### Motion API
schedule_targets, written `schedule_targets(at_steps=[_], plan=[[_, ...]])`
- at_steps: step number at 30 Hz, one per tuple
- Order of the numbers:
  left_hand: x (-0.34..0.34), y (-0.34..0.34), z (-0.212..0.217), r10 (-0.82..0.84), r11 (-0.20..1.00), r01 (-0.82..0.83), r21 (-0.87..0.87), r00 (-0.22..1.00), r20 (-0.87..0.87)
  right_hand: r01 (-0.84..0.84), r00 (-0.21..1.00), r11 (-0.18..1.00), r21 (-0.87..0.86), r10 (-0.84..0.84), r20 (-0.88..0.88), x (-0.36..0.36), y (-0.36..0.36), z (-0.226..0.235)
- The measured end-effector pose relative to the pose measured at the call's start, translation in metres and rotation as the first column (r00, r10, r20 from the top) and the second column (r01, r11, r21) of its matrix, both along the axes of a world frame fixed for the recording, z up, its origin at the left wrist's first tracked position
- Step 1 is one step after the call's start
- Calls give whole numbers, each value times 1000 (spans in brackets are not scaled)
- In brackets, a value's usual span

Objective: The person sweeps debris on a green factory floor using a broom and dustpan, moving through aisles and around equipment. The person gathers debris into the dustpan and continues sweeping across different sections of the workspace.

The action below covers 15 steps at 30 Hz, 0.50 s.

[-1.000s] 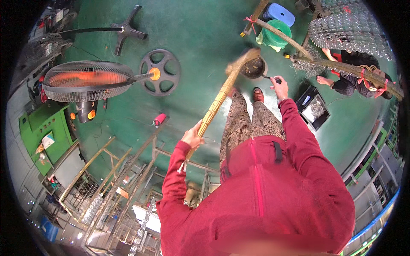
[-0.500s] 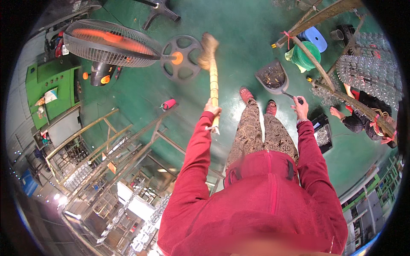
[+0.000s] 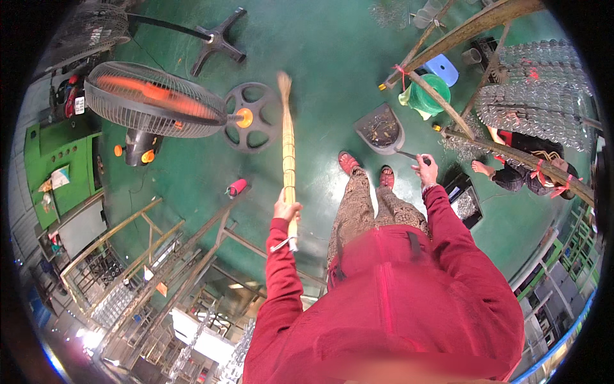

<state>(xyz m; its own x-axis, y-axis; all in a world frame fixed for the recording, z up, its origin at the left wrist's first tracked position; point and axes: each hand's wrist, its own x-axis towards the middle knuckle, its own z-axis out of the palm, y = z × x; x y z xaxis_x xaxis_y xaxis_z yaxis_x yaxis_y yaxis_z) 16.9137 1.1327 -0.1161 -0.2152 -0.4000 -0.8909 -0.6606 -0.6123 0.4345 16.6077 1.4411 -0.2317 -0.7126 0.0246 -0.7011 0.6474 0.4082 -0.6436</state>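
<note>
Observed from where I stand: one person on a green floor (image 3: 320, 115), a tool in each hand.

Left hand (image 3: 286, 208): fingers closed around the lower part of a straw broom (image 3: 289, 160), near its butt end. The broom is a long, pale-yellow bundle of stalks, ringed at intervals by thin dark bindings. Butt end whitish, with a pale loop of cord (image 3: 279, 245) hanging off it by the sleeve. The far end turns tan and brushy; bristles (image 3: 284, 83) blurred, so their exact outline cannot be read. Broom lies out ahead of the person's left side, its brush end just beside the round black base (image 3: 243, 118) of a standing fan (image 3: 160, 102); whether the bristles meet the floor I cannot tell.

Right hand (image 3: 426, 171): fingers curled around the end of a thin black handle (image 3: 407, 155). This belongs to a dustpan (image 3: 386, 150) ahead of the red sandals (image 3: 348, 162). Pan body grey, broad, rounded toward the handle, straighter at the far lip, with a paler rim. Inside: brownish, mixed debris (image 3: 382, 126) spread over the dark bottom, pieces too small to identify. Broom and dustpan stand well apart.
</note>
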Motion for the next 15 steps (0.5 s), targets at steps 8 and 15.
schedule_targets(at_steps=[8, 15], plan=[[-27, 10, -30, 368, 834, -248, 494, 915, -162, 75, 997, 990, -123, -77, -12, -13, -55, -2], [-30, -15, 18, 516, 774, -337, 536, 827, -224, 67, 997, 968, -241, -71, -8, -54, -127, 23]])
